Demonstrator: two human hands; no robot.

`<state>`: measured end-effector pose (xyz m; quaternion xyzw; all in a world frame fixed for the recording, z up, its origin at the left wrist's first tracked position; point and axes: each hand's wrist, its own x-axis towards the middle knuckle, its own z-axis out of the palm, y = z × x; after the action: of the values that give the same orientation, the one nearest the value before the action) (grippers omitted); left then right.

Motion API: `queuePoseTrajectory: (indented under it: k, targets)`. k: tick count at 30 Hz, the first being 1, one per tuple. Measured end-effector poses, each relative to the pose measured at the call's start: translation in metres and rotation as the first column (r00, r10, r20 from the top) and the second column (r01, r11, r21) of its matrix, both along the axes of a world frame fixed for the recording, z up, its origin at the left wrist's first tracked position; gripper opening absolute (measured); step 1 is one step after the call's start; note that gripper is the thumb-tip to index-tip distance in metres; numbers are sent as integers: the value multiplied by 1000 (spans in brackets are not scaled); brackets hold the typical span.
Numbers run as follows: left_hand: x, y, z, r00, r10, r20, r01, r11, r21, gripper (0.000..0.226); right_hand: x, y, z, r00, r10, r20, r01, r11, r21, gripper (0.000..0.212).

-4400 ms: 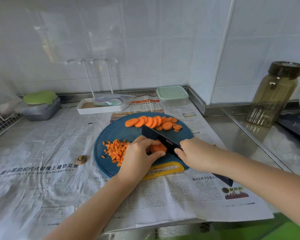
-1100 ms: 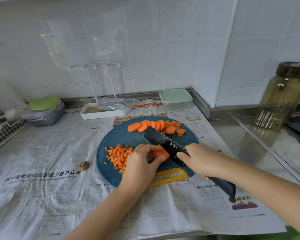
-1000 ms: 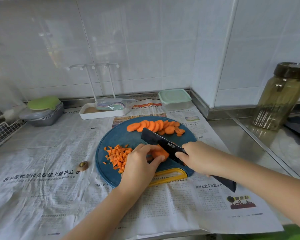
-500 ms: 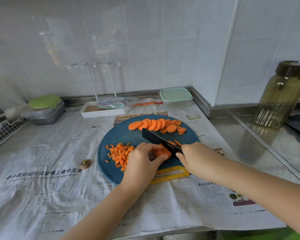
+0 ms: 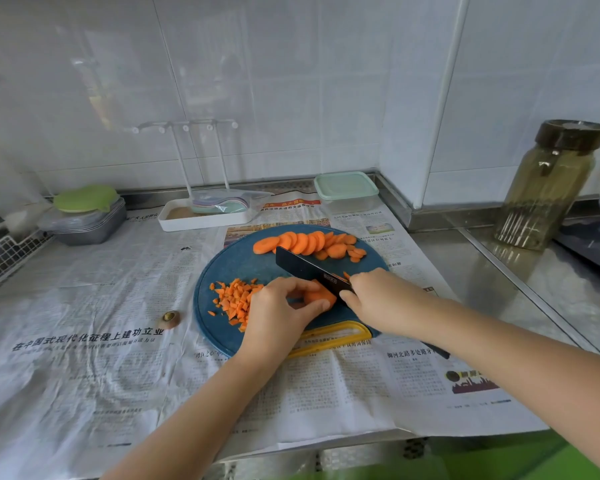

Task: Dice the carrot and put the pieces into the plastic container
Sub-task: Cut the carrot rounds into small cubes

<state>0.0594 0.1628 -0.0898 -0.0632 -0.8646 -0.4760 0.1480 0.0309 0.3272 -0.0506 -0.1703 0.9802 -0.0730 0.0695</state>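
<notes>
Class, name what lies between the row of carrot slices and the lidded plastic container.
In the head view, only the far rim of the blue cutting board and a strip of newspaper lie between the carrot slices and the plastic container.

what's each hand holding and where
The left hand grips the carrot piece by its sides; the right hand holds the knife where blade meets handle.

glossy tiles [image 5: 291,81], crumpled newspaper [image 5: 84,341], steel counter [image 5: 499,278]
</notes>
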Motion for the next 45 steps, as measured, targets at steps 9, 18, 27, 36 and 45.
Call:
queuePoseTrajectory:
  k: [9,18,27,36,45]
  targets:
    - [-2,0,-1,1000,7,6,-7,1000,-3,21,6,19,18,972,-93,216,140,967,-212,29]
    - [-3,-1,-2,1000,14,11,-13,998,-61,28,7,18,34,979,-75,188,110,977,-183,32]
    - [-3,0,0,999,34,31,-32,997,-73,40,8,17,34,983,-58,175,86,984,-158,28]
    - [-2,1,1,999,37,29,-34,995,-91,35,3,14,32,975,-51,216,81,988,-134,26]
    - [-2,2,2,999,40,31,-38,997,-60,30,1,7,34,969,-36,245,50,997,-51,37]
